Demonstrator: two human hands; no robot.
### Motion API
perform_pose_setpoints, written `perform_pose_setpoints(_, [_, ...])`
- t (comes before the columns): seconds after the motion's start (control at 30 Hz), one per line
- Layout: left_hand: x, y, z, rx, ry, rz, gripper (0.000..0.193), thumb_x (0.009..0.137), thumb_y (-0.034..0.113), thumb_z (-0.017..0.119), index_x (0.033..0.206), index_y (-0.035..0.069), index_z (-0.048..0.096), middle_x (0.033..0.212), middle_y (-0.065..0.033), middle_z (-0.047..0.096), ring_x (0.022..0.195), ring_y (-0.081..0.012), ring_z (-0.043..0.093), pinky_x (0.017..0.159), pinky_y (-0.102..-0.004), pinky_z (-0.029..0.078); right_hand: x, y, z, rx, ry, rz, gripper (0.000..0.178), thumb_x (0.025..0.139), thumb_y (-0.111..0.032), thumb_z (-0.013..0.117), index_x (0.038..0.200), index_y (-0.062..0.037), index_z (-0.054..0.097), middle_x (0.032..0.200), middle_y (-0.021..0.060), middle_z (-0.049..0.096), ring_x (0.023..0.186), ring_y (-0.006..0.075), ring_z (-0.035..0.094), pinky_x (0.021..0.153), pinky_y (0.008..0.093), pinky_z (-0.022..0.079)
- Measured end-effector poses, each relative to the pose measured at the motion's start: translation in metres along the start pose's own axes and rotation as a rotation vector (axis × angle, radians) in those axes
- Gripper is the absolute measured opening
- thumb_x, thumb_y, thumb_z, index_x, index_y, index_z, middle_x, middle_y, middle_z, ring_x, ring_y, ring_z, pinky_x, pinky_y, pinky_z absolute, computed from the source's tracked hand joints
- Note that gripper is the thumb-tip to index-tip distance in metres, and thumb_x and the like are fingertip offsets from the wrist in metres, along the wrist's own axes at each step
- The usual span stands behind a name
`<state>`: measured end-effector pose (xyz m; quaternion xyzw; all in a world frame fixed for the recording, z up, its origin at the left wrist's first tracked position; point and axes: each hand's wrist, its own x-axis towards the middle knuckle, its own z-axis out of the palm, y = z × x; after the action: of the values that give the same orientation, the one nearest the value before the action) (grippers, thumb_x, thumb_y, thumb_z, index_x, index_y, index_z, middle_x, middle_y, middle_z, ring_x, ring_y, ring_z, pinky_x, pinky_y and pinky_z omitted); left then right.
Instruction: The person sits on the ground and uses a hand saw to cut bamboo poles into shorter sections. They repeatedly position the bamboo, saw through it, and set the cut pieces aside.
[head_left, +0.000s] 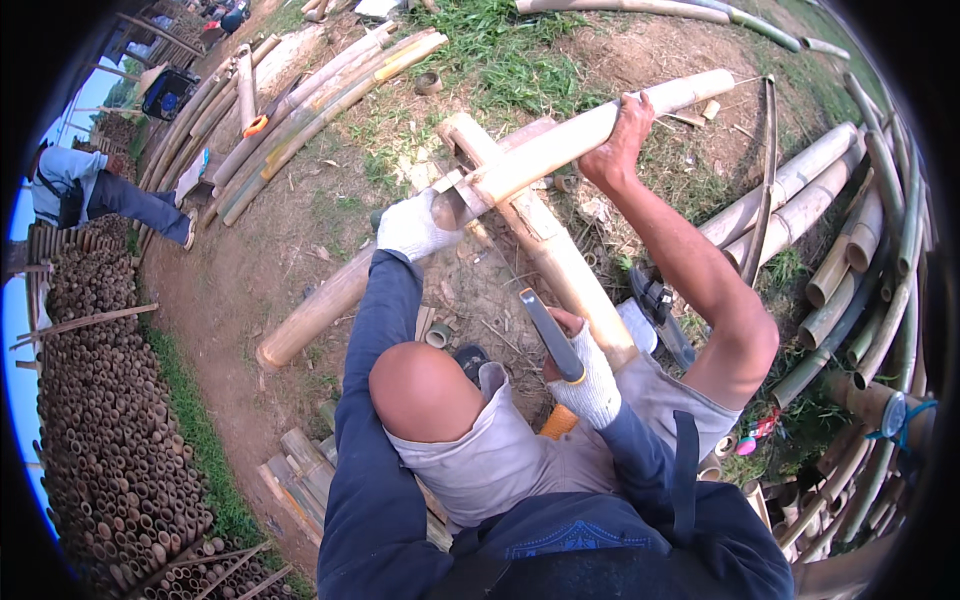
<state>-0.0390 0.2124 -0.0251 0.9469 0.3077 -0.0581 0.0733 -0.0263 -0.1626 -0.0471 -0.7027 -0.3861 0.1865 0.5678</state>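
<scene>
Right hand [590, 375]: my gloved fingers clamped round the saw handle [553, 338], close above my knee.
Saw blade: thin, hard to trace; runs from that grip up toward the cut.
Left hand [412, 228]: gloved, closed on the pale bamboo pole [590, 130] just beside the cut.
Pole: rests across a thicker bamboo [560, 262]; its far end is held by my bare foot [622, 135].
Far left: stacked cut bamboo tubes [110, 440], open ends up, insides too dark to read.
</scene>
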Motion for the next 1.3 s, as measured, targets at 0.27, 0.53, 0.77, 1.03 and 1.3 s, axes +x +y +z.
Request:
perform_pose_setpoints(0.27, [-0.006, -0.002, 0.006, -0.027, 0.034, 0.004, 0.084, 0.07, 0.057, 0.087, 0.136, 0.009, 0.064, 0.114, -0.0224, 0.078, 0.108, -0.039, 0.076, 0.096, -0.0477, 0.06, 0.028, -0.016, 0.003, 0.004, -0.026, 0.198, 0.064, 0.084, -0.001, 0.068, 0.146, -0.0072, 0.052, 0.121, 0.0167, 0.066, 0.105, 0.0309, 0.07, 0.093, 0.0397, 0.055])
perform_pose_setpoints(0.53, [-0.004, -0.001, -0.002, -0.002, -0.039, -0.009, 0.091, 0.069, 0.063, 0.086, 0.138, 0.009, 0.063, 0.117, -0.0232, 0.077, 0.11, -0.0396, 0.075, 0.098, -0.0477, 0.059, 0.042, 0.007, 0.022, 0.086, -0.019, 0.069, 0.067, 0.084, 0.001, 0.069, 0.149, -0.0082, 0.05, 0.128, 0.0171, 0.065, 0.108, 0.0307, 0.07, 0.096, 0.0372, 0.055])
perform_pose_setpoints(0.77, [0.001, -0.004, 0.006, -0.065, 0.049, 0.012, 0.092, 0.068, 0.063, 0.086, 0.141, 0.011, 0.062, 0.117, -0.0234, 0.077, 0.109, -0.0407, 0.075, 0.098, -0.0481, 0.059, -0.036, -0.034, -0.028, -0.004, 0.034, -0.017, 0.063, 0.085, 0.0, 0.067, 0.146, -0.0046, 0.053, 0.117, 0.0123, 0.066, 0.1, 0.0226, 0.068, 0.094, 0.0339, 0.054])
perform_pose_setpoints(1.03, [-0.008, 0.0, 0.003, -0.025, -0.019, 0.006, 0.086, 0.071, 0.064, 0.084, 0.135, 0.01, 0.063, 0.111, -0.0234, 0.078, 0.105, -0.0412, 0.076, 0.095, -0.0476, 0.06, 0.083, 0.044, 0.053, 0.164, -0.007, -0.002, 0.063, 0.085, -0.005, 0.072, 0.145, -0.0067, 0.052, 0.123, 0.0202, 0.065, 0.111, 0.0353, 0.069, 0.095, 0.041, 0.056])
perform_pose_setpoints(1.3, [-0.008, 0.0, 0.005, -0.027, 0.017, 0.015, 0.084, 0.069, 0.061, 0.085, 0.133, 0.01, 0.065, 0.11, -0.022, 0.078, 0.105, -0.0402, 0.076, 0.094, -0.0472, 0.06, -0.067, -0.047, -0.036, -0.087, -0.009, 0.07, 0.066, 0.083, 0.004, 0.067, 0.147, -0.0069, 0.053, 0.119, 0.0137, 0.065, 0.104, 0.0257, 0.068, 0.094, 0.0375, 0.055])
